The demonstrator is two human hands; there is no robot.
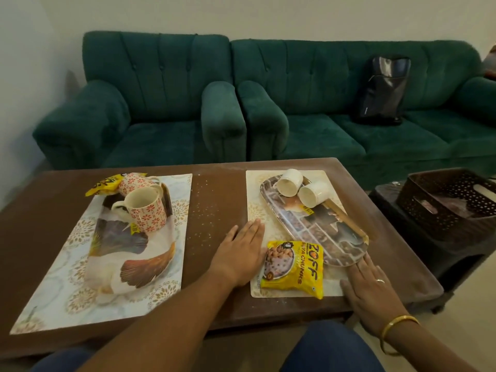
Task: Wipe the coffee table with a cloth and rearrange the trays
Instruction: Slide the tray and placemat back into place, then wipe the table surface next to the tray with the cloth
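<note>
While the left hand (241, 253) and right hand (367, 285) rest flat, fingers straight, on the right mat (255, 210), a crinkly yellow packet (292, 267) lies between them. That mat's glossy oblong tray (322, 237) carries two tipped white cups (287, 182); the oval bird-print tray (128, 253) holds floral mugs (146, 208) across the speckled brown table (214, 189).

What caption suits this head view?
Left hand and right hand flat at the right mat, flanking its packet and tray.
</note>
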